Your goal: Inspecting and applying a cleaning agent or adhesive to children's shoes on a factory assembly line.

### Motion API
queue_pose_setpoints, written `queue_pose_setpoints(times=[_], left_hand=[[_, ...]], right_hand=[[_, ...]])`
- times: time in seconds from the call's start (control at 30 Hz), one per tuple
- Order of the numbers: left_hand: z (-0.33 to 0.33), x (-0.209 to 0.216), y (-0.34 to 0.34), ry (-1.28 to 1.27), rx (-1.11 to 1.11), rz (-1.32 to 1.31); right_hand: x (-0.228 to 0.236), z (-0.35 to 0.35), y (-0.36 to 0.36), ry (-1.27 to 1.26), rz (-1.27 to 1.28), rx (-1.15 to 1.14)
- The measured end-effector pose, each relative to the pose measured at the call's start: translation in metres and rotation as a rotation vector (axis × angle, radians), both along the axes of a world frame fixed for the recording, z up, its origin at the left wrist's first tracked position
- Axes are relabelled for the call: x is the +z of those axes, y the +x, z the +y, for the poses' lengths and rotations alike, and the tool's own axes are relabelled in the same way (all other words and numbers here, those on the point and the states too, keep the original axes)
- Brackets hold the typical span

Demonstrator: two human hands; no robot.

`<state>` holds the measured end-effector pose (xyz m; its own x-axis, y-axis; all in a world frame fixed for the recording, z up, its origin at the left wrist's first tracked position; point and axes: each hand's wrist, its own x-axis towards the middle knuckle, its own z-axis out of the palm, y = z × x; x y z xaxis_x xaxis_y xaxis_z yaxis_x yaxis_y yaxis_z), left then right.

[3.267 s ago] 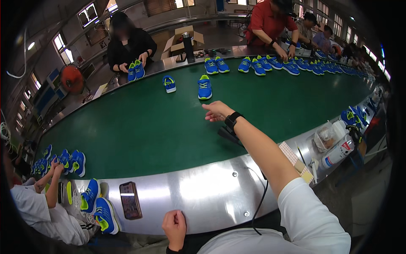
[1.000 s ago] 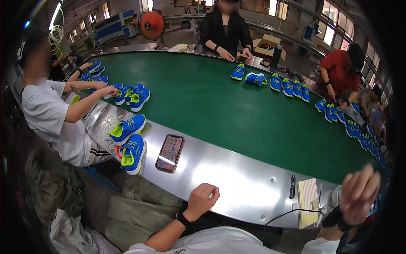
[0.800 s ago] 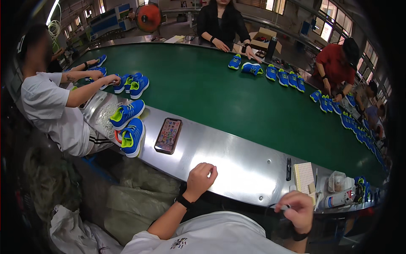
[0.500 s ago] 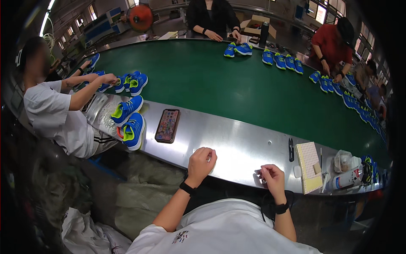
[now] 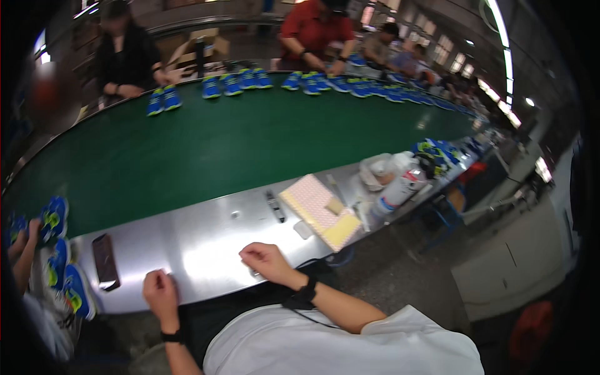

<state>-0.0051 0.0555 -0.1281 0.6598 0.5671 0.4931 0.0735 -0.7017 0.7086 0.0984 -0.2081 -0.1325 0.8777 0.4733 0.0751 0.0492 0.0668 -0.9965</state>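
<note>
My left hand (image 5: 160, 294) is loosely closed at the near edge of the metal tabletop (image 5: 206, 219), with nothing visible in its fingers. To its left a dark phone (image 5: 106, 262) lies on the metal, and past it stands a blue sneaker with a white sole (image 5: 78, 289). My right hand (image 5: 269, 261) is held above the same edge, its thumb and fingers pinched together. A small shiny bit shows under those fingers, too small to name. Nearest to it on the right are a light flat piece (image 5: 302, 230) and a notepad (image 5: 319, 211).
Black snips (image 5: 275, 206) lie beside the notepad. A plastic tub (image 5: 376, 172) and a spray can (image 5: 400, 190) stand farther right. Across the green belt (image 5: 187, 150), rows of blue sneakers (image 5: 231, 84) line the far edge, where co-workers handle some. Another person's arm (image 5: 25, 256) is at the far left.
My view has swung to the right, so the phone and near sneakers now appear farther left. Both hands stay over the table edge with fingers curled.
</note>
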Motion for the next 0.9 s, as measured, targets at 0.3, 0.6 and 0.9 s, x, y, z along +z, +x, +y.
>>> queue_pose_setpoints(times=[0.3, 0.6, 0.9], left_hand=[[0.005, -0.012, 0.006, 0.068, -0.042, -0.009], [-0.029, 0.03, 0.002, 0.143, 0.055, 0.195], [-0.033, 0.038, 0.001, 0.087, 0.092, 0.27]], right_hand=[[0.012, -0.007, -0.001, -0.028, -0.201, -0.007], [0.021, -0.018, -0.003, 0.027, -0.24, 0.088], [0.022, -0.015, -0.004, 0.09, -0.193, 0.108]])
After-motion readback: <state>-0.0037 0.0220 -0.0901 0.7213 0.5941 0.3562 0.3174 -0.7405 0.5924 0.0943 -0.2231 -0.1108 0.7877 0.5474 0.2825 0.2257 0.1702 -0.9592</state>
